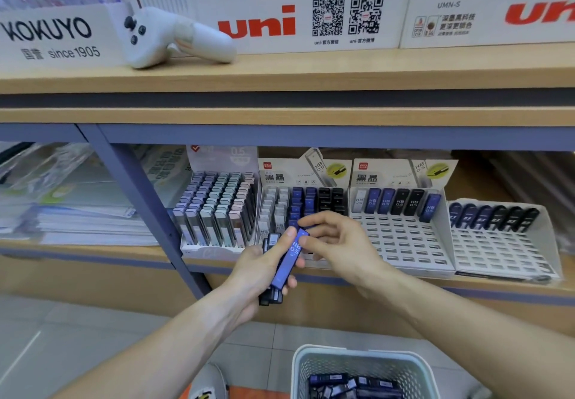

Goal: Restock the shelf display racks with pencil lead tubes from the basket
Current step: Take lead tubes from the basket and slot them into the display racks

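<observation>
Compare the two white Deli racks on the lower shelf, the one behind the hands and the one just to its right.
The rack behind the hands has several rows filled front to back in white, blue and black; the rack to its right has only its back row filled, the slots in front bare. The hands partly hide the first; the second is unobstructed. Both carry the same Deli header card and HB 0.5 tubes.

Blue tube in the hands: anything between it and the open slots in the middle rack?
Nothing visible. The right hand pinches the blue tube at its top; the middle rack lies just right, its front rows bare.
</observation>
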Available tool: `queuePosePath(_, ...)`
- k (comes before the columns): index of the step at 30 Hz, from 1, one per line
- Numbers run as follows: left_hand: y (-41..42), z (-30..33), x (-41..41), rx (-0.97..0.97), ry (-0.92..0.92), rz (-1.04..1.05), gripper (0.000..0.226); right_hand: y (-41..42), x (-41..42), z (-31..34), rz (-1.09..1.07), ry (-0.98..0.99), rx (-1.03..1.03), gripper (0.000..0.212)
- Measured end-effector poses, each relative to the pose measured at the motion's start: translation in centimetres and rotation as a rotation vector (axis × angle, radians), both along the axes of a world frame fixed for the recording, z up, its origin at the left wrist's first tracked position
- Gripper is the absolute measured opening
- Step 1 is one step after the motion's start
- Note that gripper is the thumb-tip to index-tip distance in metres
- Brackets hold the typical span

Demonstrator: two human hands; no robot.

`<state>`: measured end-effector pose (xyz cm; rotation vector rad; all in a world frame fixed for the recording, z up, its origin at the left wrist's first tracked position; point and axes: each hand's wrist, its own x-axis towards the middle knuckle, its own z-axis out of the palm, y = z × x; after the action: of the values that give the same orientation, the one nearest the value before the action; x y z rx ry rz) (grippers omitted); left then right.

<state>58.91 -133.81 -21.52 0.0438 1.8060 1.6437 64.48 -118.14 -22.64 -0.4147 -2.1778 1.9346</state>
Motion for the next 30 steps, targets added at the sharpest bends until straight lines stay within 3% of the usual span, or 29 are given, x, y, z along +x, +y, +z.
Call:
queuePosePath(8, -0.1, -0.9, -0.1, -0.02, -0.022, 0.057, 0.053, 2.6, 0.2, 1.0, -0.221, 0.057, -0.149, 0.019)
queuePosePath(13, -0.4, -1.8, -0.2, -0.077, -0.065, 0.053, 0.048, 3.6, 0.0, 0.4, -0.304, 0.157, 0.172, 0.019)
queuePosePath(20, 0.2, -1.8, 0.2, 0.092, -0.246, 0.087, 0.023, 2.1, 0.1, -0.8, -0.179, 0.24, 0.498, 0.015)
queuePosePath(30, 0.4, -0.8, 0.6, 0.18, -0.298, 0.107, 0.018, 2.3, -0.5, -1.5, -0.115, 0.27, 0.683, 0.017)
